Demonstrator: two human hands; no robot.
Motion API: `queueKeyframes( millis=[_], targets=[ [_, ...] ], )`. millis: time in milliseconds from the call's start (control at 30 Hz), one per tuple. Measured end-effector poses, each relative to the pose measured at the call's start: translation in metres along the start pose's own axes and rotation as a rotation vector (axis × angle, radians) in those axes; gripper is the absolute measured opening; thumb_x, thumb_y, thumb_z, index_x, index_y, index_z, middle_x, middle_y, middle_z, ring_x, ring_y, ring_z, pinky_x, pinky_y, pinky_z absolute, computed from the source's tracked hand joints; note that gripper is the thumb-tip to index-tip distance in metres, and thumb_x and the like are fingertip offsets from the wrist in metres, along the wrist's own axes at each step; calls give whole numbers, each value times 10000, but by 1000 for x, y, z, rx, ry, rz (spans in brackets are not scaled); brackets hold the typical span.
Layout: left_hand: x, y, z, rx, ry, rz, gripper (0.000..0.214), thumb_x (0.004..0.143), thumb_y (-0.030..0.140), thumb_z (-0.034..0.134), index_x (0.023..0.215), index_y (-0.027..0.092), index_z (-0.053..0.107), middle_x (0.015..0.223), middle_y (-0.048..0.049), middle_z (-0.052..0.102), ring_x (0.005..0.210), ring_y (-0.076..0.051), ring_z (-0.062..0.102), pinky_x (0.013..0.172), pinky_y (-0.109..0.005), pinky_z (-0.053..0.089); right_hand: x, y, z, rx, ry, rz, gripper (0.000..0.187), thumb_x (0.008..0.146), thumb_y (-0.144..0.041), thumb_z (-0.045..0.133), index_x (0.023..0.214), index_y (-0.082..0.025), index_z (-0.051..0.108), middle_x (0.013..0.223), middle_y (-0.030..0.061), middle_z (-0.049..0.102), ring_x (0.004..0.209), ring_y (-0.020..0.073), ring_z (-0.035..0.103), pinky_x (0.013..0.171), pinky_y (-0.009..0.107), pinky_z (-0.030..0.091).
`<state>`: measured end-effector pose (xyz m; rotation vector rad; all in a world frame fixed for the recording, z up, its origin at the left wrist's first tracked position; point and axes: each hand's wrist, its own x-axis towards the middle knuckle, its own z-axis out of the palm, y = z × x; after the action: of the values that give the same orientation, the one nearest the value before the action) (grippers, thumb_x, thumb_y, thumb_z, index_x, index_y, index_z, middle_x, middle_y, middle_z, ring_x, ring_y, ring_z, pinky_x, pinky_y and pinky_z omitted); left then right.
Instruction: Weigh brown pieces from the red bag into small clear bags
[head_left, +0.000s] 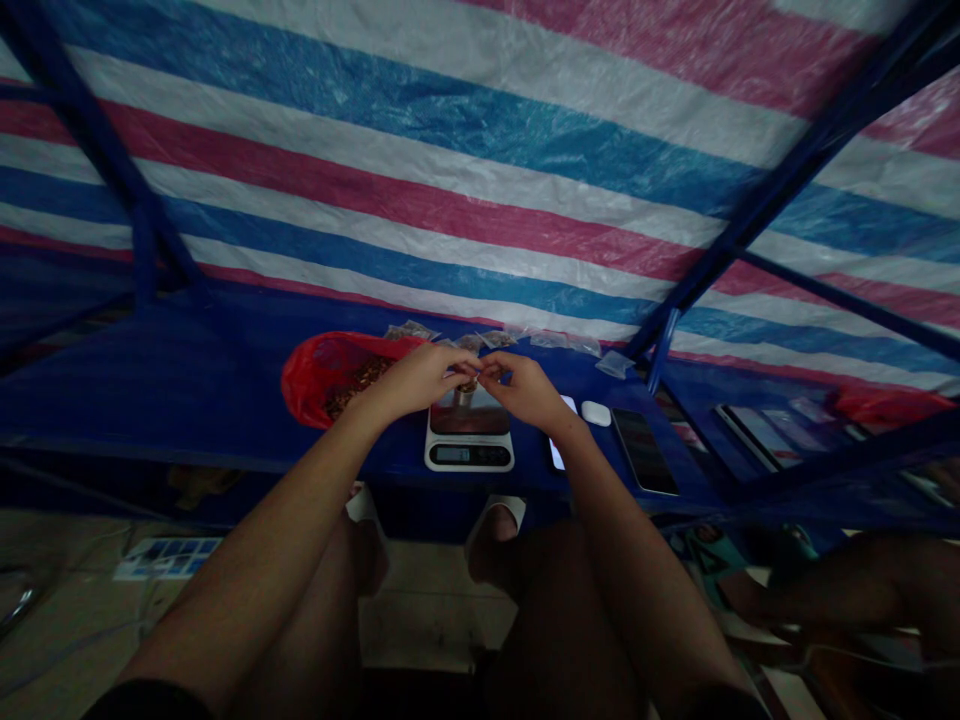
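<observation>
Pinching small item [468, 384] between fingertips: left hand [418, 380] and right hand [525, 390] meet directly over digital scale [469, 436], likely so pieces drop onto platform. Item too small to identify. Red plastic bag [330, 375] of brownish pieces sits open just left, within reach. Small clear packets [480, 338] lined behind. Phone [646, 450] lies right near blue table [187, 380] front edge; bare tabletop far left.
</observation>
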<state>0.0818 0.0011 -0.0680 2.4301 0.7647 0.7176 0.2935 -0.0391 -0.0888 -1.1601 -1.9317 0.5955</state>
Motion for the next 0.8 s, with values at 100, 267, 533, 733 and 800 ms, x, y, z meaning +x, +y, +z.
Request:
queueKeyframes(
  millis=[100,267,533,733,800],
  targets=[
    [-3,1,-2,0,49,6,297,997,241,559,1211,201,761,1221,-58,804,1122,-232,744,1009,-345,546,-1,0,1,23,0,1,181,915,-187,636,1062,-184,741,975,47,808,873,194,754,792,301,555],
    [-10,-5,-4,116,77,-56,334,1001,224,521,1255,199,737,1245,-81,787,1130,-248,733,982,-352,551,-2,0,1,25,2,27,200,940,-206,629,1111,-178,729,1065,80,806,934,206,765,851,334,573],
    [-13,-27,2,354,-30,-195,262,950,259,617,1164,205,757,1127,-99,798,1011,-268,745,877,-339,558,-1,2,-1,-21,41,46,222,956,-192,611,1137,-168,739,1055,91,815,944,205,763,862,338,584],
    [-10,-41,10,323,18,-166,254,961,282,613,1160,217,756,1089,-82,816,1012,-271,762,828,-333,556,-2,2,2,-31,31,29,212,956,-204,619,1121,-177,750,1050,83,816,925,208,759,849,344,583],
    [-10,-42,10,312,27,-159,253,958,270,615,1165,220,751,1067,-75,820,994,-261,766,818,-323,554,-2,1,2,-28,29,32,212,955,-204,619,1120,-179,750,1041,79,819,920,206,760,845,341,585]
  ],
)
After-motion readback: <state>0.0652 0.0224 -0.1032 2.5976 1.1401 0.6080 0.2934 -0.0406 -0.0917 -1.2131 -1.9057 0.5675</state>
